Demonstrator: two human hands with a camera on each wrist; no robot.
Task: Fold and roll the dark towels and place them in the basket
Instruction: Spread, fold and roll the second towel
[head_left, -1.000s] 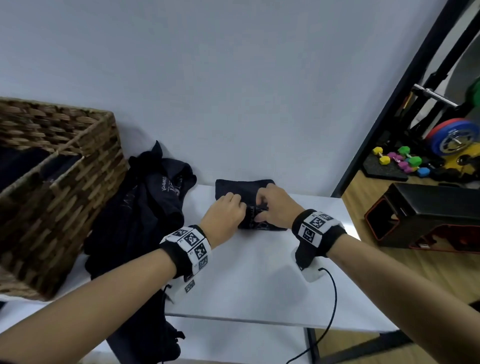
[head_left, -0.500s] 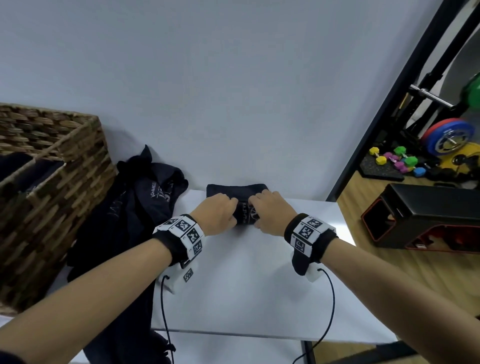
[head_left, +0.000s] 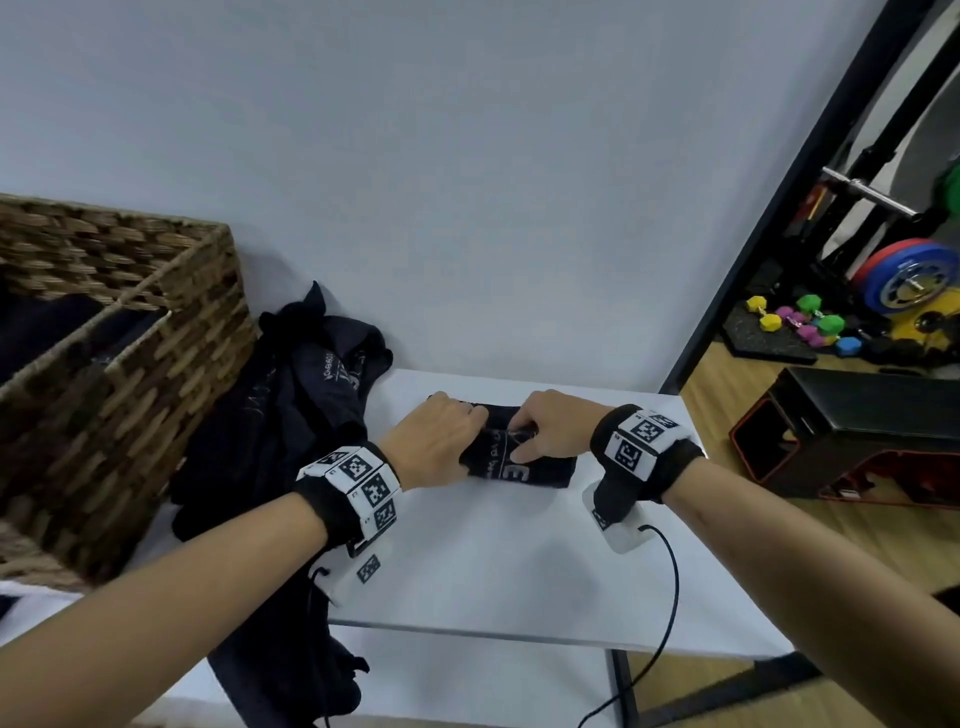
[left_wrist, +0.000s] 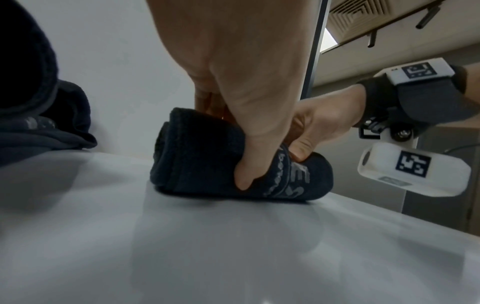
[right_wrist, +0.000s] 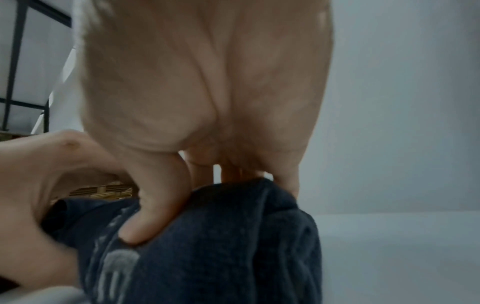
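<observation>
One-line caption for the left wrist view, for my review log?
Left hand and right hand grip a rolled dark navy towel on the white table.

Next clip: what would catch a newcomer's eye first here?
Both hands meet mid-table: the left hand and right hand grip a dark rolled towel on the white table. To the left lies a dark towel heap beside a wicker basket.

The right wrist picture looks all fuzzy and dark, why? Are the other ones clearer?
Right wrist view: dim and soft; the right hand fills it close up, its fingers and the rolled dark towel smeared. Left wrist view: sharper, the towel's pale lettering readable, with pale glare streaks on the white table. Head view: brightest, but the wide lens bends the black door frame.
</observation>
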